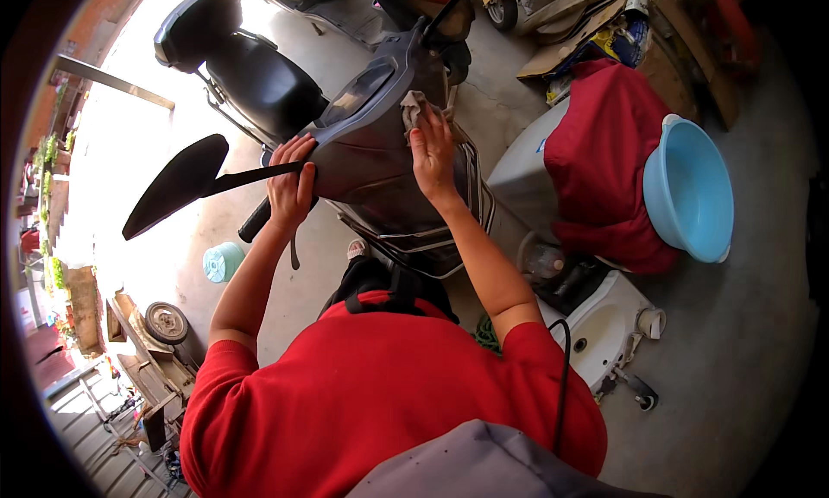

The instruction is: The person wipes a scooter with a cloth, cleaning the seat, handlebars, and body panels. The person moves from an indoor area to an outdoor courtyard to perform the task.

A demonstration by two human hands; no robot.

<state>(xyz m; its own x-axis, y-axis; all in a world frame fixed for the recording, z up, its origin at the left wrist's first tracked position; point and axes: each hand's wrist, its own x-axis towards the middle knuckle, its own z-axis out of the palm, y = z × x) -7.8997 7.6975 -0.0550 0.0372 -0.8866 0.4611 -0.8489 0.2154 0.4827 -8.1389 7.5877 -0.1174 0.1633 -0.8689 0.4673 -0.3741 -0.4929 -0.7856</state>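
Before me stands a scooter with a dark grey front cowl point(363, 168) and a black seat point(269, 87). My right hand point(432, 152) presses a crumpled grey-brown cloth point(413, 109) against the far right side of the cowl. On the left, my left hand point(291, 181) rests on the cowl's edge, by the stem of a black mirror point(178, 181), its fingers spread a little. Below that hand are the black handlebar grip point(254, 219) and a brake lever point(295, 253). Metal guard bars point(479, 200) run around the scooter's front.
A light-blue plastic basin point(696, 190) leans on a red cloth point(602, 174) draped over a pale container point(528, 152). Nearer me on the right lies a white washbasin point(599, 336). A turquoise stool point(223, 262) stands left. Cardboard point(570, 41) is piled at the back right.
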